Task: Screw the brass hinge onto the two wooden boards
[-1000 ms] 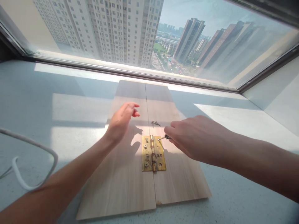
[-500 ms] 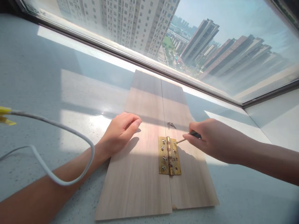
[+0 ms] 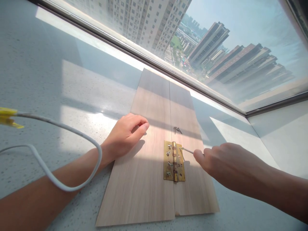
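My right hand (image 3: 223, 163) is wrapped round a screwdriver (image 3: 187, 150), its handle hidden by the fingers. The thin shaft reaches left, its tip at a screw in the upper right hole of a brass hinge (image 3: 175, 162). The hinge lies flat across the seam between two pale wooden boards, a left board (image 3: 137, 189) and a right board (image 3: 194, 189). Several screws stand in its left leaf. My left hand (image 3: 130, 133) rests on the left board's edge, fingers curled and thumb against the index finger, with nothing seen in it.
A few loose screws (image 3: 177, 130) lie on the right board above the hinge. A white cable (image 3: 96, 144) with yellow tape (image 3: 8, 117) loops in front of my left forearm. The boards lie on a speckled sill (image 3: 79, 83) by a window (image 3: 240, 64).
My right hand has swung lower and toward the camera, so the screwdriver shaft now slopes down to the right from the screw. My left hand stays on the board.
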